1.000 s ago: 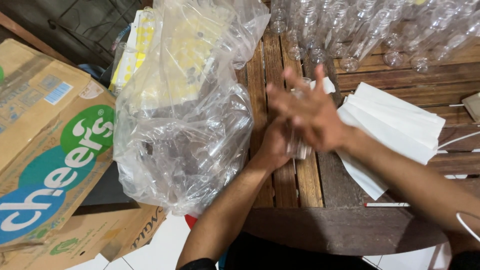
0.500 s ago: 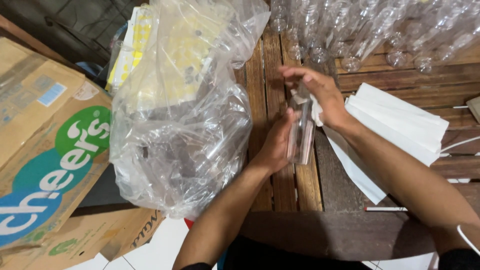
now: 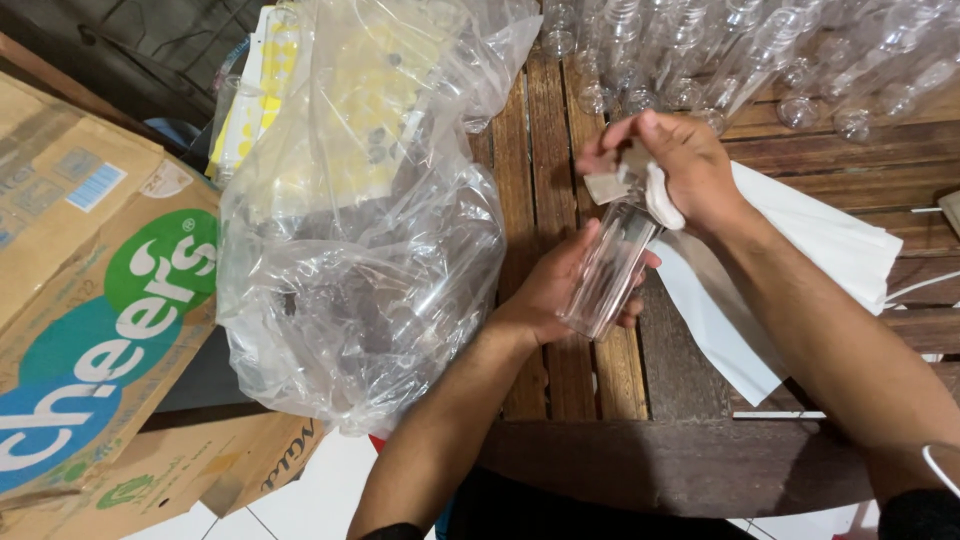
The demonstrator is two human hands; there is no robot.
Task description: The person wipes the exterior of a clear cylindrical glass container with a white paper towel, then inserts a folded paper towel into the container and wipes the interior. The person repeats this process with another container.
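Over the slatted wooden table (image 3: 560, 150), I now see the clear plastic bottle (image 3: 610, 268) cradled in my left hand (image 3: 555, 295), fingers curled loosely round its lower half. A second ago both palms were rubbing together with nothing showing between them. My right hand (image 3: 680, 165) has closed over the bottle's neck, pinching a small pale cap or cloth there; which, I cannot tell. The bottle looks empty, straight-sided and tilted, beside a crumpled clear plastic bag (image 3: 350, 250) of like bottles.

The bottle (image 3: 610, 268) is clear, the sheets (image 3: 800, 250) white, the tabletop (image 3: 530, 160) brown planks, the carton (image 3: 90, 300) tan with green and blue print.
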